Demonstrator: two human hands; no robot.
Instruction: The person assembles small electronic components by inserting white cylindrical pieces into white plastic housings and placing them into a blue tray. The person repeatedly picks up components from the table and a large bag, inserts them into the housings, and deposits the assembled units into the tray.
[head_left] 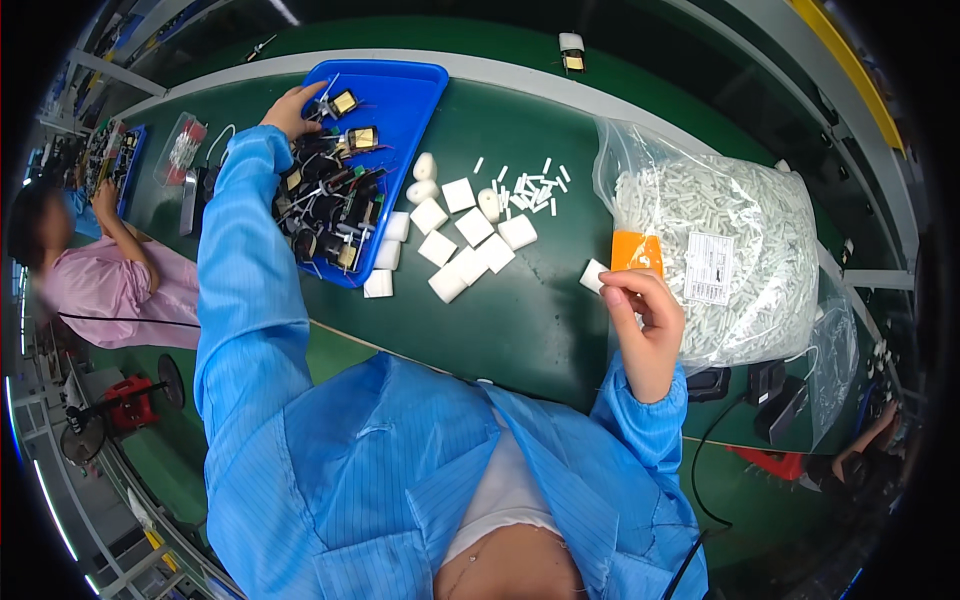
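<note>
My left hand (292, 110) reaches to the far end of a blue tray (418, 90). Its fingers close around a small black electronic part with gold tape (343, 102) and wire leads. Several similar parts (325, 200) are heaped in the tray. On the right, my right hand (650, 325) pinches a white block (592, 276) between thumb and fingertips, just above the green table (545, 330). Between my hands lie several loose white blocks (474, 226), some square and some rounded. Short white tubes (535, 190) are scattered beyond them.
A big clear bag of short white tubes (750, 220), with an orange label, stands at the right. Dark devices (770, 385) with a cable sit beside it. At the left are a clear box (183, 150) and a co-worker in pink (115, 280). Another part (571, 52) lies beyond the table's rim.
</note>
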